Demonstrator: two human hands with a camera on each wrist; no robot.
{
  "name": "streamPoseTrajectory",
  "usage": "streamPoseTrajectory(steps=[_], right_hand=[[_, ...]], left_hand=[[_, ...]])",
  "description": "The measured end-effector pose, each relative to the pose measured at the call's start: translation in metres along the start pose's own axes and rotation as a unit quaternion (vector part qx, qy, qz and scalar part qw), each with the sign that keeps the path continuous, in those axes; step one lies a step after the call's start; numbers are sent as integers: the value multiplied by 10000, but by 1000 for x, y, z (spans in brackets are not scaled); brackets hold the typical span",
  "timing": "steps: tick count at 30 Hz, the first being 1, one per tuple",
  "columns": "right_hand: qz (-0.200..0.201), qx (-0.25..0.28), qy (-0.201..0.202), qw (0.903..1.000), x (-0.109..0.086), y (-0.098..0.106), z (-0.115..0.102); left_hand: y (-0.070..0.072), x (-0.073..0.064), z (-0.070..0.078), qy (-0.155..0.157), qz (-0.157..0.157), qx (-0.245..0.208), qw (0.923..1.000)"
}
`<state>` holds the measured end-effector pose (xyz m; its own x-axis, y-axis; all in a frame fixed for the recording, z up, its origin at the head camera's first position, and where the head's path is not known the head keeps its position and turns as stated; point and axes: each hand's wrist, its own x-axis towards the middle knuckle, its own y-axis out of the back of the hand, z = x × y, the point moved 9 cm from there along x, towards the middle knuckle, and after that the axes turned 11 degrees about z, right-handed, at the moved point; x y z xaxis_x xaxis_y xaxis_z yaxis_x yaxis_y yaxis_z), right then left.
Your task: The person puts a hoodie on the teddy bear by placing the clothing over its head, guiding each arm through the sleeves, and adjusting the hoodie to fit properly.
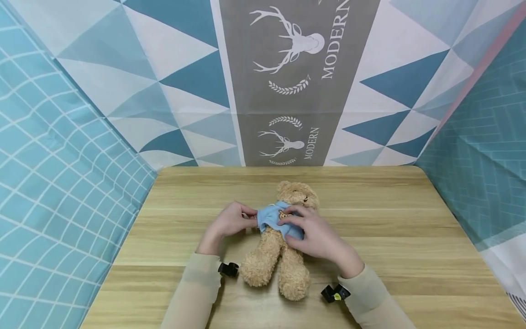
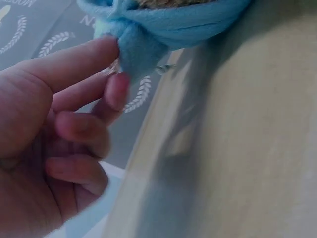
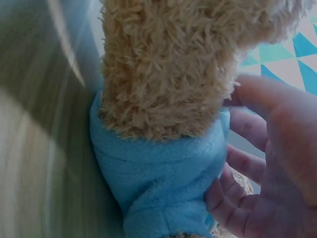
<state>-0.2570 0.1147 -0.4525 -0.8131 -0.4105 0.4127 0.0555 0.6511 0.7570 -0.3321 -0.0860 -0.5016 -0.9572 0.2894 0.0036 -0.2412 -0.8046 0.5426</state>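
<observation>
A tan, curly-furred teddy bear (image 1: 293, 274) lies on its back on the table, head away from me and legs towards me. It wears a light blue shirt (image 1: 271, 217) with a small bear motif, partly covered by my fingers. At the shirt's left sleeve is my left hand (image 1: 232, 221); its thumb and forefinger pinch the blue sleeve (image 2: 141, 52) in the left wrist view, the other fingers loosely bent. My right hand (image 1: 316, 233) rests over the shirt's front and right side with spread, slightly bent fingers. In the right wrist view those fingers (image 3: 247, 166) touch the blue cloth (image 3: 163, 168).
The wood-grain table (image 1: 390, 256) extends on both sides of the bear. Behind it hangs a patterned cloth (image 1: 287, 100) with deer heads and triangles. Blue checked cloth (image 1: 61, 160) borders the left, teal cloth (image 1: 485, 137) the right. Each wrist carries a small black camera (image 1: 228, 269).
</observation>
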Motion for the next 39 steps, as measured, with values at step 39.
streamPoseTrajectory(steps=[39], right_hand=[[-273, 850, 207, 9958, 0, 1, 1]], left_hand=[[8, -4, -22, 817, 73, -1150, 9900]])
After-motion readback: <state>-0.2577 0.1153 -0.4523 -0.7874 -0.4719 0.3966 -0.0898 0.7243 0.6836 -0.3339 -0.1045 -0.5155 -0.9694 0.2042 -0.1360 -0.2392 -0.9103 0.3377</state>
